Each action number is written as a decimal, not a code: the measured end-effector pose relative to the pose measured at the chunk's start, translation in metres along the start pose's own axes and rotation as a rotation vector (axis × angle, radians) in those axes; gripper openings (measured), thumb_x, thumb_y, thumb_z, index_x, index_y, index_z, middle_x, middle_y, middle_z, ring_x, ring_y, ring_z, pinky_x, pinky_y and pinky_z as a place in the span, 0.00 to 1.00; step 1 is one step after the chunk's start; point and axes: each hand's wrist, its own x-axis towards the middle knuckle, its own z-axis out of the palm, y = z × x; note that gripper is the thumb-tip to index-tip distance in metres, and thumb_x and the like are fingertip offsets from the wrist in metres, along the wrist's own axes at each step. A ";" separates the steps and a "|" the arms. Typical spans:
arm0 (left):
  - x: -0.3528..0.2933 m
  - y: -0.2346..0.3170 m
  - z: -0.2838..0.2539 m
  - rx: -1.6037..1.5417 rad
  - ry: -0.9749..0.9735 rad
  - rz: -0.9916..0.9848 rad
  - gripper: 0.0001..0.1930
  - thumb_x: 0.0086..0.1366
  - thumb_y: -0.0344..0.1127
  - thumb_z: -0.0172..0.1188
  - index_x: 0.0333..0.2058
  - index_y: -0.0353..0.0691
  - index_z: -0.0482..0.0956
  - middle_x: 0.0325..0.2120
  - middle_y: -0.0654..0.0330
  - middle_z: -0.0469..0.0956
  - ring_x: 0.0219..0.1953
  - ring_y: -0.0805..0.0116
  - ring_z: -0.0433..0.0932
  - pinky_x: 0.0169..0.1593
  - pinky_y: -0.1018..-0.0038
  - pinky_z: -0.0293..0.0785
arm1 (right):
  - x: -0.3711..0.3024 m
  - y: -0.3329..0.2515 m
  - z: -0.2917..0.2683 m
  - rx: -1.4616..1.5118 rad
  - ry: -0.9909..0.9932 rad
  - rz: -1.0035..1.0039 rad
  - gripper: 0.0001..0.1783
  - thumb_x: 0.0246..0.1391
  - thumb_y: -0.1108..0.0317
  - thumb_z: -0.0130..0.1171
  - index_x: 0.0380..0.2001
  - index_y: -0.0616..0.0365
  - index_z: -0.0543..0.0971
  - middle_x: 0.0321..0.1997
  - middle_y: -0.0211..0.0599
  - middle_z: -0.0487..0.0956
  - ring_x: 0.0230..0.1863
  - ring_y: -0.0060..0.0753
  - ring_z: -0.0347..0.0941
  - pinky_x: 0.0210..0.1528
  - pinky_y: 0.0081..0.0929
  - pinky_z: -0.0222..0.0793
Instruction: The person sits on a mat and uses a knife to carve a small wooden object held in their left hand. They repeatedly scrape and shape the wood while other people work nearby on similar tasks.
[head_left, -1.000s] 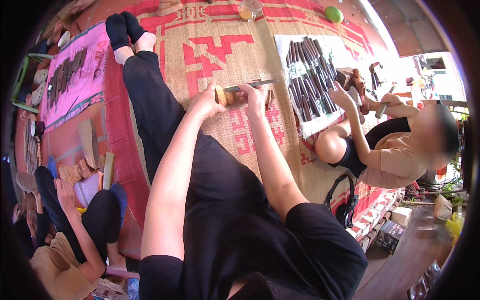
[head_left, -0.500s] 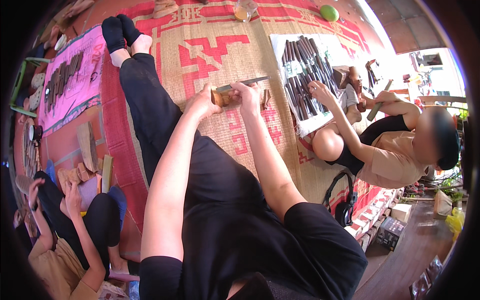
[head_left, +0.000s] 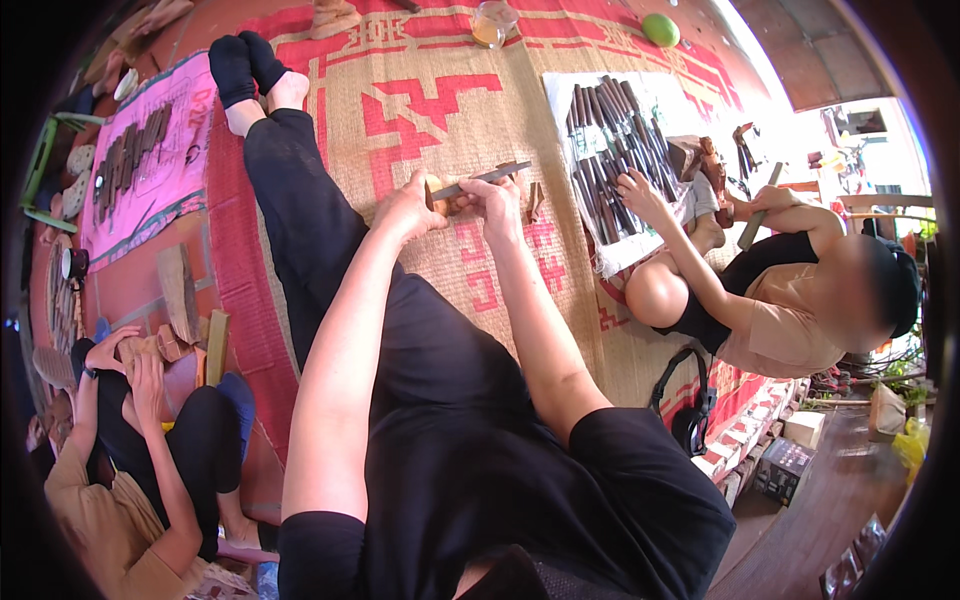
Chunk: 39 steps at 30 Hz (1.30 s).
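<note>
Over the woven mat, my left hand (head_left: pixel 403 208) is closed around a small brown carved wood piece (head_left: pixel 434 188). My right hand (head_left: pixel 496 201) pinches a flat grey file (head_left: pixel 511 170), which lies slantwise across the wood. The file's narrow end sticks out past my right fingers. How its near end meets the wood is partly hidden by my fingers. Just right of my right hand, a small dark brown wooden piece (head_left: pixel 535 200) rests on the mat.
To the right, dark-handled carving tools (head_left: pixel 618 150) cover a white cloth, beside a seated person (head_left: pixel 780 310) holding a flat tool. More tools (head_left: pixel 130 155) lie on a pink sheet at left. Another person (head_left: pixel 150 480) handles wood there. A glass (head_left: pixel 493 25) and green fruit (head_left: pixel 660 30) stand far off.
The file in my right hand has slid a little left and down across the wood. My left hand stays about in place. The person at left has brought a raised hand down onto their wood.
</note>
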 end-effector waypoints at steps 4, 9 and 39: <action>0.002 -0.006 0.005 -0.032 0.040 0.035 0.40 0.40 0.44 0.71 0.53 0.47 0.61 0.38 0.52 0.79 0.42 0.56 0.78 0.44 0.65 0.73 | 0.008 -0.001 0.003 0.027 0.048 -0.018 0.07 0.42 0.76 0.61 0.27 0.60 0.75 0.22 0.35 0.78 0.19 0.25 0.74 0.21 0.19 0.69; -0.007 0.011 -0.007 0.009 -0.011 -0.019 0.40 0.40 0.43 0.72 0.52 0.47 0.62 0.38 0.52 0.79 0.42 0.56 0.78 0.44 0.66 0.73 | 0.019 0.005 -0.015 0.086 0.121 -0.042 0.09 0.41 0.78 0.62 0.27 0.60 0.73 0.20 0.32 0.76 0.15 0.23 0.72 0.17 0.16 0.67; -0.001 -0.001 0.004 -0.007 0.053 0.018 0.39 0.40 0.43 0.71 0.51 0.46 0.61 0.40 0.51 0.78 0.44 0.55 0.77 0.46 0.65 0.72 | 0.013 0.010 -0.015 0.043 0.137 -0.032 0.07 0.43 0.77 0.61 0.25 0.57 0.73 0.20 0.29 0.75 0.18 0.21 0.73 0.18 0.15 0.67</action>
